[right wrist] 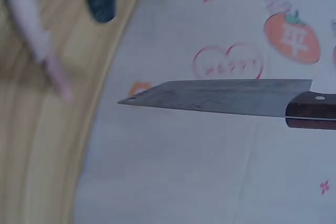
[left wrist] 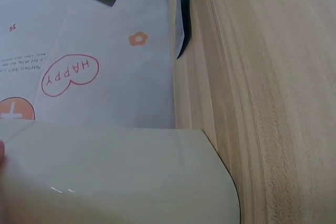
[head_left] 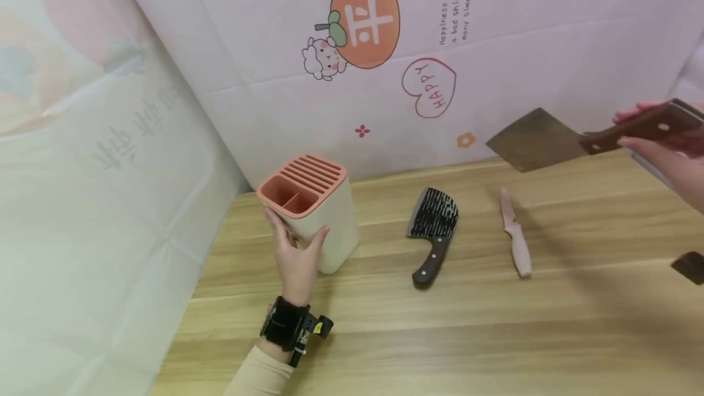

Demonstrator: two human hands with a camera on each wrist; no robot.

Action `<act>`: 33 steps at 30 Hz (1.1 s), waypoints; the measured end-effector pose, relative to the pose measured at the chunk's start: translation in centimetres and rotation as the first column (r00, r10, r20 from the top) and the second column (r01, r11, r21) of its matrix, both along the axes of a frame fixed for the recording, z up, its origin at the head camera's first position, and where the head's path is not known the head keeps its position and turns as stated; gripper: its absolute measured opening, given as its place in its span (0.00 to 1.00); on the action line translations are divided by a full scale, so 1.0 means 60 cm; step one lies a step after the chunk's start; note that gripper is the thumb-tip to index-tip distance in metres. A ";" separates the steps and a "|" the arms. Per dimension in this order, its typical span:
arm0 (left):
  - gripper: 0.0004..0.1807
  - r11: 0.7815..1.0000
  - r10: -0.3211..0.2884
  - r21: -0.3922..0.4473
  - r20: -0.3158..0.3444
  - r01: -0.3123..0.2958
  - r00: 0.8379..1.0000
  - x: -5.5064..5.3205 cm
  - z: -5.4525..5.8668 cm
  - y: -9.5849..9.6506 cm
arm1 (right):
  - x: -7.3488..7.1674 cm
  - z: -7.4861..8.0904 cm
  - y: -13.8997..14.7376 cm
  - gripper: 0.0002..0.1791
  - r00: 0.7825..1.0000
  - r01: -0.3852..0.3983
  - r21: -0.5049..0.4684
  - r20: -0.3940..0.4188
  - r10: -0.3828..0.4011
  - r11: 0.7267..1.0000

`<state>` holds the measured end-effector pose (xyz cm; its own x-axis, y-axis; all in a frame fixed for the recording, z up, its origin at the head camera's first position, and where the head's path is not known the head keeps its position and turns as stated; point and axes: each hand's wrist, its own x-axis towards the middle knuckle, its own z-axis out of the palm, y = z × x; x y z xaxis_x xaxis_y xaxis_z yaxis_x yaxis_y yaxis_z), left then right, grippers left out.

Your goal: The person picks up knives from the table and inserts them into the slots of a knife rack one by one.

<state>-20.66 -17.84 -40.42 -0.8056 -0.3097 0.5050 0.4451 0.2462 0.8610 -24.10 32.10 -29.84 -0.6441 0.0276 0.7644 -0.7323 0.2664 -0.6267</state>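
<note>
Gap between knife block (head_left: 334,228) and patterned cleaver (head_left: 436,219); pink knife (head_left: 516,234) obstructs beyond.

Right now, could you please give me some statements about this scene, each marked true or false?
The left hand grips the holder. True.
The holder's top is blue. False: it is orange.
The right hand holds a plain-bladed cleaver above the table. True.
Every knife stands in the holder. False: the pink knife and patterned cleaver lie on the table.
The patterned cleaver lies between the holder and the pink knife. True.

The cream sleeve (head_left: 261,374) ends near 1 black wrist strap (head_left: 283,322).
</note>
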 end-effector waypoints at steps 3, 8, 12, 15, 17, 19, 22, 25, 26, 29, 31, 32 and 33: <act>0.62 1.000 0.012 -0.005 0.003 -0.012 1.000 -0.002 -0.005 0.000 | 0.021 0.060 -0.071 0.20 1.000 0.026 0.045 -0.001 -0.026 0.999; 0.61 1.000 0.023 -0.012 0.031 -0.023 0.999 0.014 0.005 0.009 | 0.003 0.104 -0.130 0.22 0.998 0.060 0.033 -0.018 -0.060 0.998; 0.59 0.998 0.044 -0.038 0.053 -0.042 0.998 0.028 0.026 0.019 | -0.016 0.137 -0.182 0.20 0.985 -0.147 -0.144 -0.110 0.131 0.979; 0.58 0.998 0.053 -0.045 0.064 -0.050 0.997 0.032 0.035 0.022 | -0.026 0.161 -0.221 0.18 0.955 -0.275 -0.240 -0.180 0.236 0.931; 0.57 0.998 0.055 -0.047 0.069 -0.052 0.996 0.033 0.039 0.023 | -0.029 0.176 -0.244 0.18 0.950 -0.293 -0.270 -0.187 0.249 0.917; 0.57 0.998 0.056 -0.046 0.072 -0.053 0.996 0.032 0.040 0.022 | -0.030 0.189 -0.262 0.18 0.949 -0.306 -0.292 -0.174 0.264 0.906; 0.58 0.997 0.060 -0.049 0.084 -0.056 0.995 0.030 0.038 0.022 | -0.033 0.205 -0.285 0.18 0.945 -0.319 -0.324 -0.173 0.276 0.891; 0.58 0.997 0.062 -0.055 0.093 -0.057 0.994 0.027 0.035 0.020 | -0.037 0.220 -0.306 0.17 0.936 -0.349 -0.359 -0.178 0.304 0.865; 0.58 0.997 0.061 -0.054 0.095 -0.056 0.994 0.025 0.034 0.019 | -0.039 0.224 -0.313 0.17 0.931 -0.363 -0.374 -0.176 0.319 0.853; 0.58 0.997 0.058 -0.056 0.092 -0.053 0.994 0.023 0.034 0.019 | -0.046 0.234 -0.337 0.18 0.908 -0.414 -0.448 -0.145 0.392 0.793; 0.58 0.998 0.050 -0.050 0.093 -0.046 0.994 0.023 0.035 0.020 | -0.052 0.234 -0.353 0.18 0.889 -0.445 -0.478 -0.136 0.437 0.758; 0.58 0.998 0.047 -0.050 0.092 -0.043 0.995 0.023 0.035 0.021 | -0.054 0.232 -0.361 0.19 0.881 -0.456 -0.486 -0.126 0.457 0.746; 0.58 0.998 0.045 -0.051 0.090 -0.041 0.995 0.023 0.034 0.021 | -0.055 0.229 -0.367 0.20 0.879 -0.459 -0.474 -0.119 0.462 0.751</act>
<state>-19.29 -16.55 -38.39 -0.8354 -0.3217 0.4457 0.3533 0.3068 0.8838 -27.42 10.06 -16.11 -0.6775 0.0839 0.7307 -0.6851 -0.4335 -0.5855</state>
